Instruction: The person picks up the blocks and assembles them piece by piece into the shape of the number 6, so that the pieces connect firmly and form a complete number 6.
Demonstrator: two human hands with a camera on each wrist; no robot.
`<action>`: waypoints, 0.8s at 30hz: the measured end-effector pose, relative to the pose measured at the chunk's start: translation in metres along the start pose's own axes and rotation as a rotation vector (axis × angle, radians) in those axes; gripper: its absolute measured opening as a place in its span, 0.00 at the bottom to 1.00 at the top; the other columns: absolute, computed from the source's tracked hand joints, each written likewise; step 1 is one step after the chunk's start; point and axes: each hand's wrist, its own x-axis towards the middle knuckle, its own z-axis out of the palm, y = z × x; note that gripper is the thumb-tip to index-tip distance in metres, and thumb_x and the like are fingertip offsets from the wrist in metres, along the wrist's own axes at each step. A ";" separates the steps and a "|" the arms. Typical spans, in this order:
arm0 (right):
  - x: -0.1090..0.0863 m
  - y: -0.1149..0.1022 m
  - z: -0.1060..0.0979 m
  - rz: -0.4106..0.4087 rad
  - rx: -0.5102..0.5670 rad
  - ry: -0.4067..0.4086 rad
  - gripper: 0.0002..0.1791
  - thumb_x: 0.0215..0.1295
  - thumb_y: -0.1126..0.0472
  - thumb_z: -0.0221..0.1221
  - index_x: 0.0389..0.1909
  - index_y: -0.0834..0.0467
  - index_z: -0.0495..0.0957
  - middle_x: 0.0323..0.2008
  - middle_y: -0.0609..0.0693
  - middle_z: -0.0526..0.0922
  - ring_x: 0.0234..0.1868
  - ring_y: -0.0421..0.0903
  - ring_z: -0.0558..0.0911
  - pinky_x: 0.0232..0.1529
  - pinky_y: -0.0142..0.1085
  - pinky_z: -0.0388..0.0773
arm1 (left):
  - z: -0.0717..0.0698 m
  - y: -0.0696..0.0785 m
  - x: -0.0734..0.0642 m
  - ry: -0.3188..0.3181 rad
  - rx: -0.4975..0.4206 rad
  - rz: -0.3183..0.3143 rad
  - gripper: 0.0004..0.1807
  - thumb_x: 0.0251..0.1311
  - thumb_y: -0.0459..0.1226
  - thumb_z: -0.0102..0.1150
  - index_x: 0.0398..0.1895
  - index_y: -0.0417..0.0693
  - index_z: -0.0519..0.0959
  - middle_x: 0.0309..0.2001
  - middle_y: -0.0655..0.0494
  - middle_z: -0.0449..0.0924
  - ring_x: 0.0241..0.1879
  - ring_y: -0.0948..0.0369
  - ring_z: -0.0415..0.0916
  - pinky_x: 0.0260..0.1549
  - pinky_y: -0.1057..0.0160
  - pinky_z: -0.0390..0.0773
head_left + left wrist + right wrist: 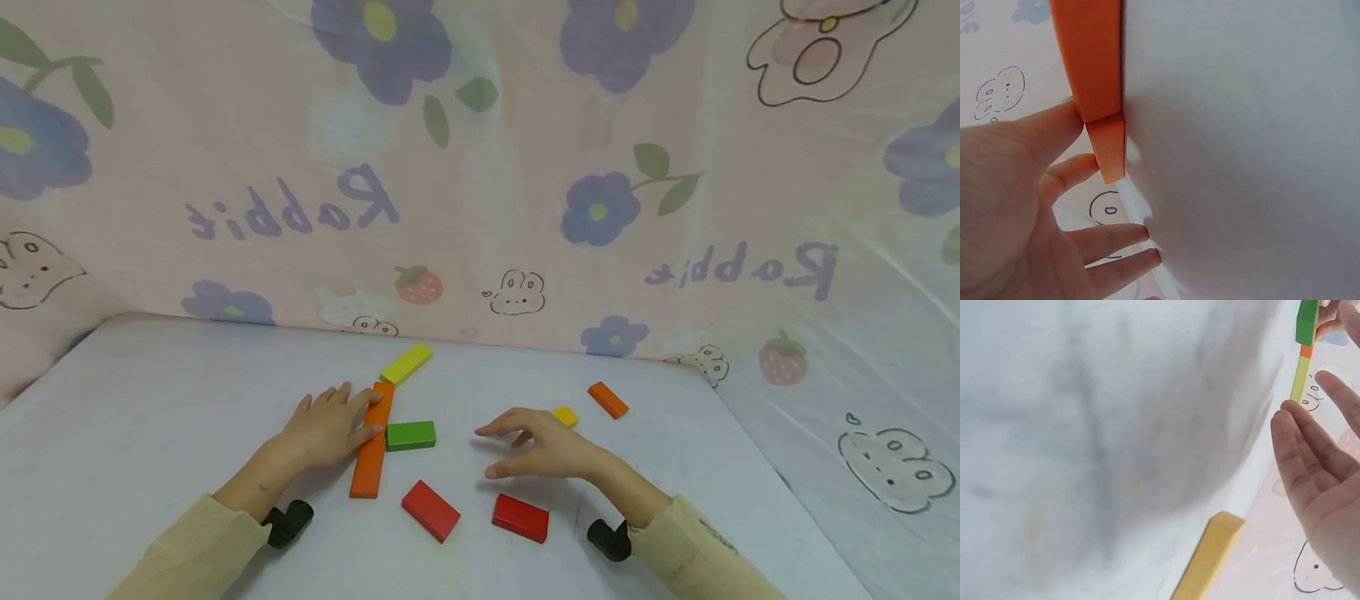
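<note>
The green block [410,435] lies crosswise, frame-left of the right hand [551,446], fingers parted, empty; the left hand [326,429], outspread, touches an orange block [378,412].

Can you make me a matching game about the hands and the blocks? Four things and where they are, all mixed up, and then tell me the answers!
Things:
1. left hand
2. right hand
3. green block
4. lime-yellow block

Places and states:
A. slanting at the far end of the row of two orange blocks
B. hovering, holding nothing
C. fingertips touching the orange row
D. lying along the right side of the orange row, near its middle

Right pairs: 1-C, 2-B, 3-D, 4-A
</note>
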 end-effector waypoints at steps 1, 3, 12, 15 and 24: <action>-0.001 0.001 0.000 0.011 0.000 0.002 0.29 0.54 0.48 0.69 0.58 0.51 0.78 0.55 0.45 0.79 0.54 0.47 0.76 0.53 0.41 0.77 | 0.000 0.000 0.000 -0.001 0.000 -0.002 0.27 0.67 0.47 0.53 0.65 0.46 0.68 0.65 0.24 0.60 0.64 0.29 0.57 0.60 0.26 0.51; -0.003 0.003 0.000 0.022 -0.003 0.007 0.29 0.54 0.48 0.69 0.58 0.50 0.78 0.54 0.44 0.79 0.53 0.46 0.76 0.53 0.40 0.77 | 0.000 -0.001 0.000 -0.002 0.001 -0.005 0.27 0.67 0.47 0.53 0.65 0.46 0.68 0.65 0.24 0.59 0.64 0.29 0.57 0.60 0.26 0.51; -0.012 0.009 0.001 0.019 -0.005 0.016 0.28 0.55 0.48 0.68 0.57 0.49 0.78 0.53 0.43 0.80 0.52 0.45 0.76 0.51 0.38 0.77 | 0.001 -0.003 0.002 -0.005 0.007 -0.006 0.27 0.66 0.47 0.53 0.66 0.46 0.67 0.66 0.24 0.59 0.64 0.29 0.56 0.59 0.26 0.52; -0.016 0.009 0.002 0.029 -0.006 0.014 0.26 0.55 0.47 0.68 0.56 0.48 0.79 0.52 0.41 0.79 0.50 0.44 0.76 0.51 0.38 0.77 | 0.001 -0.002 0.002 -0.004 0.006 -0.004 0.27 0.66 0.47 0.53 0.65 0.46 0.68 0.65 0.24 0.59 0.64 0.29 0.57 0.59 0.26 0.52; -0.026 0.011 0.006 0.015 -0.034 0.018 0.24 0.54 0.44 0.68 0.52 0.45 0.82 0.47 0.40 0.80 0.46 0.43 0.75 0.46 0.35 0.76 | 0.000 -0.001 0.002 -0.010 0.000 -0.005 0.27 0.66 0.48 0.53 0.66 0.46 0.68 0.66 0.24 0.59 0.65 0.29 0.56 0.59 0.26 0.51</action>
